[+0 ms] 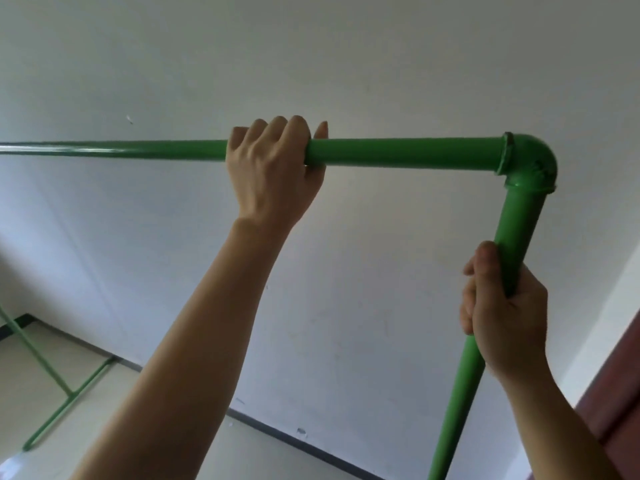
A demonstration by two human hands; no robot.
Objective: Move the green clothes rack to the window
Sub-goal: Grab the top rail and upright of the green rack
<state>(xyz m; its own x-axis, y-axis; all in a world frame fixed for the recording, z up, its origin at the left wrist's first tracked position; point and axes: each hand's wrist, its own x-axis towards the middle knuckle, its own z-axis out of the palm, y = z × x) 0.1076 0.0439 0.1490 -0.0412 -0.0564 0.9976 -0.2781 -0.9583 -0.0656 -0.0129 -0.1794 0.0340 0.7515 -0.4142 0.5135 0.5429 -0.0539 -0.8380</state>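
Note:
The green clothes rack (398,152) fills the view: a horizontal top bar runs from the left edge to an elbow joint (530,161) at the upper right, and an upright post drops from it to the bottom edge. My left hand (273,168) is wrapped over the top bar near its middle. My right hand (502,306) grips the upright post below the elbow. At the lower left, the rack's far foot bar (69,403) rests on the floor. No window is in view.
A white wall (346,289) stands close behind the rack, with a dark baseboard (311,441) along the pale tiled floor (52,368). A reddish-brown door or panel (616,393) shows at the right edge.

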